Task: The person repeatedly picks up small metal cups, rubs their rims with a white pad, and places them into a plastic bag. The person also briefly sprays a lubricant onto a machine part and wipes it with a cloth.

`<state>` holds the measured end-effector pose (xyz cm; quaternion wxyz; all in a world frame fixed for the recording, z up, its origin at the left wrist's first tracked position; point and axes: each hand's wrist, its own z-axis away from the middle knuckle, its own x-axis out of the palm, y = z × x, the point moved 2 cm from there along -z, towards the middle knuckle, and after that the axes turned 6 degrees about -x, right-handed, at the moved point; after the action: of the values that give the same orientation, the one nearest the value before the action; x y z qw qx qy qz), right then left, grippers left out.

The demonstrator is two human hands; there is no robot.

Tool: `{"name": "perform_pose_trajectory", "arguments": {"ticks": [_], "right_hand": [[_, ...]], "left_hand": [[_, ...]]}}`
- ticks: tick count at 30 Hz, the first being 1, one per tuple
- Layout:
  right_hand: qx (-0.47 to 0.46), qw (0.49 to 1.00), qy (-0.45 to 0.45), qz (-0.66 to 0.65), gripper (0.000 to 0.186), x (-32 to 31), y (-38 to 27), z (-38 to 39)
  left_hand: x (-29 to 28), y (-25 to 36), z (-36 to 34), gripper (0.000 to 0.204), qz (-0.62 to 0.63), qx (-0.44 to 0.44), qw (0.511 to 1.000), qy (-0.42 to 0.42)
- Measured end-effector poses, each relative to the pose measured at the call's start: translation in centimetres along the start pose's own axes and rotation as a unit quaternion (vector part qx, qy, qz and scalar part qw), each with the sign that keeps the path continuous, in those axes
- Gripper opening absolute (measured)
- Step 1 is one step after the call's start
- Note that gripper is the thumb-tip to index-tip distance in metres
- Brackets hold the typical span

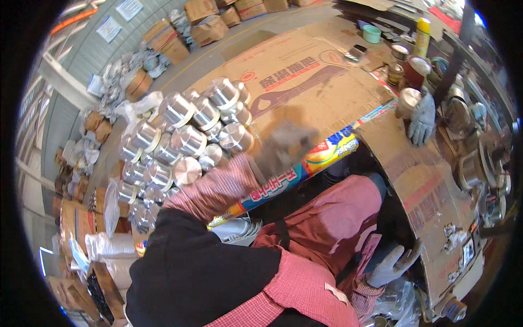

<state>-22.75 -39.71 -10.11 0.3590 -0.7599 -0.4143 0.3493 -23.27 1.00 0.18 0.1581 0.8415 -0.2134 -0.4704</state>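
Fingers (413, 258) of right hand (386, 266) spread

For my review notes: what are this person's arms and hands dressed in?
Both the left hand and the right hand wear grey gloves; the left one looks darker but is blurred. The left forearm has a finely striped pinkish sleeve, with black fabric above it. The right cuff is pinkish and finely patterned too.

I'm looking into a workshop: metal cylinders (187, 141) massed left of the left hand (286, 143), cartons (208, 31) beyond it, tins (415, 78) beyond the right hand (393, 265).
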Motion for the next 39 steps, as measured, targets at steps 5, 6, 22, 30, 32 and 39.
{"name": "perform_pose_trajectory", "arguments": {"ticks": [5,6,22,30,32,39], "right_hand": [[0.003,0.999,-0.012,0.041,0.049,-1.6,1.2,0.7],[0.026,0.999,-0.022,0.009,0.048,-1.8,1.5,0.8],[0.014,0.996,-0.058,-0.069,0.043,-0.3,-0.8,-0.1],[0.174,0.880,-0.196,-0.396,0.064,8.9,-6.0,-6.1],[0.142,0.862,-0.161,-0.459,0.070,10.0,-6.6,-7.5],[0.173,0.883,-0.058,-0.432,0.047,8.2,-4.9,-8.7]], "left_hand": [[-13.6,-12.4,-4.8,0.070,-0.381,-0.167,0.909,0.026],[-15.3,-15.1,-5.1,0.083,-0.426,-0.258,0.867,-0.007],[-9.5,-14.1,-11.6,0.096,0.044,-0.246,0.959,-0.133],[6.9,6.3,-15.4,0.079,0.203,-0.070,0.929,-0.301],[10.0,9.5,-15.8,0.077,0.139,-0.032,0.945,-0.294],[13.6,14.1,-14.5,0.072,0.128,0.067,0.960,-0.239]]}}
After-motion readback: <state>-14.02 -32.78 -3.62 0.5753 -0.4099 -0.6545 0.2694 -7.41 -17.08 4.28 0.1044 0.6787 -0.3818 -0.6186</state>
